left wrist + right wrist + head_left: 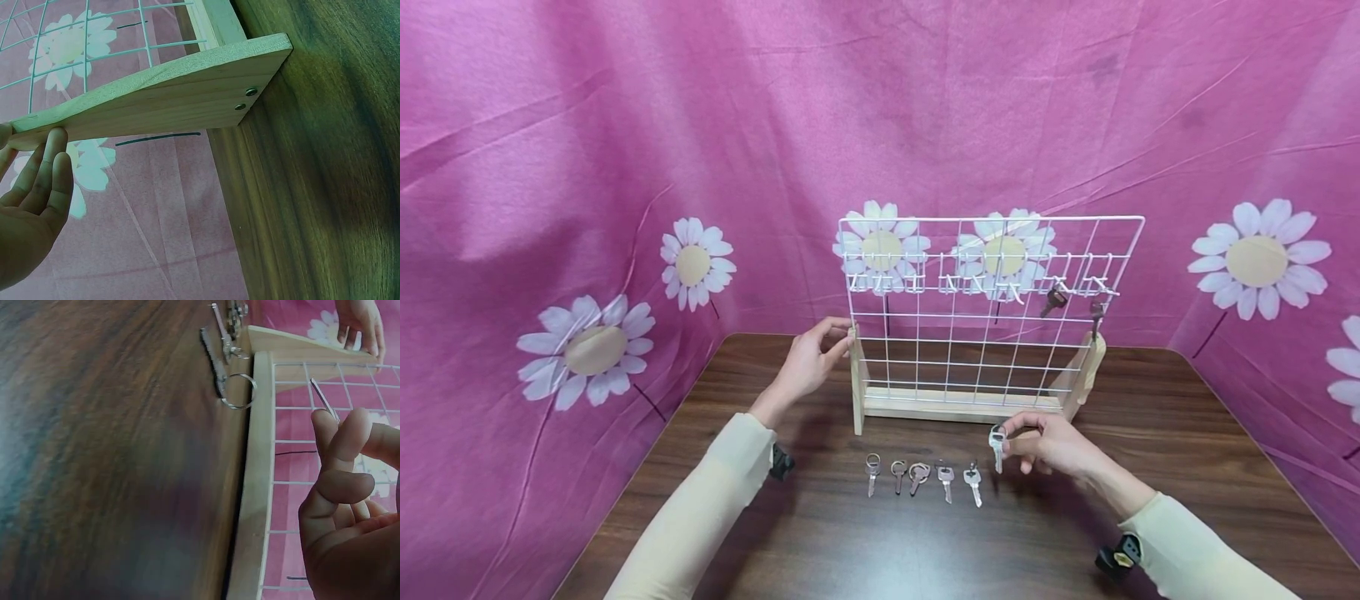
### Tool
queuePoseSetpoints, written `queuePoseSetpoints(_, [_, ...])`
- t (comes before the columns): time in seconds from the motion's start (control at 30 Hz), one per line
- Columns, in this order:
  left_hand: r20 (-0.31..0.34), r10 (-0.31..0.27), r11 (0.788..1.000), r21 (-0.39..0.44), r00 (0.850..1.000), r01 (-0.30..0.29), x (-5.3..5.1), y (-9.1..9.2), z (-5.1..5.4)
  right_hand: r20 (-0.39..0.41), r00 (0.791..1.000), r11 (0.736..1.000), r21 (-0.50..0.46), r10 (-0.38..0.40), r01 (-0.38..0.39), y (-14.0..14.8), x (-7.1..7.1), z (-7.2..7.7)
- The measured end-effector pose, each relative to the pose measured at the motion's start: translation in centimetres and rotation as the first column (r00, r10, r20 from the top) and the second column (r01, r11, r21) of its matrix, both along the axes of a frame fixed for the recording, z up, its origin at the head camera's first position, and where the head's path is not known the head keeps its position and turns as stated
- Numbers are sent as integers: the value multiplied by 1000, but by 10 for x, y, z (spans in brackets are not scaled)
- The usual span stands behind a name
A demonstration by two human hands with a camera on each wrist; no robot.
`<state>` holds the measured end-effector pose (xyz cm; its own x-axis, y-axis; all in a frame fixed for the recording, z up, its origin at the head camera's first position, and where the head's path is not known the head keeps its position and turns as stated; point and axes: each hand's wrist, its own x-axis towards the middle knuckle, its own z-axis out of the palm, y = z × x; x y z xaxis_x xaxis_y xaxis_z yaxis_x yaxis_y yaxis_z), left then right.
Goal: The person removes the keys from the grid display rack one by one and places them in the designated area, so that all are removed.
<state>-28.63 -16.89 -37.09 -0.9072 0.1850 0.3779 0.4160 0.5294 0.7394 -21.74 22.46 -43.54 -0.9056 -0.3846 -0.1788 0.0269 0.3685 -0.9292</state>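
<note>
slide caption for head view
Right hand holding a key, left hand on a wire rack's wooden side, five keys on the table.

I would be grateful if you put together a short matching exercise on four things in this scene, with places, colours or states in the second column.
Column one:
1. Wire grid
2. Row of five keys
3. Single key to the right of that row
4. Backdrop cloth

Column two:
A. Pinched in the right grip
B. Pink, with white-petalled flowers
C. White, mounted in a wooden stand
D. Lying on the brown table

Right pairs: 1-C, 2-D, 3-A, 4-B
</note>
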Motion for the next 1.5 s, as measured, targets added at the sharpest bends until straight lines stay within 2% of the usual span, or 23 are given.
queuePoseSetpoints(0.2, [-10, 1, 1000, -9, 1000, -1, 0, 0, -1, 30, 998, 999, 12, 47, -48, 1, 2, -11])
queuePoseSetpoints(0.57, [-13, -2, 1000, 3, 1000, 2, 0, 0, 0, 77, 994, 996, 25, 78, -80, 1, 0, -29])
queuePoseSetpoints(0.87, [0, 5, 1000, -5, 1000, -5, -1, 0, 1, 123, 989, 996, 23, 82, -85, 2, 1, -34])
queuePoseSetpoints(1.5, [-13, 13, 1000, -18, 1000, -13, -1, 0, -1, 19, 997, 987, 143, 73, -75, 3, 3, -42])
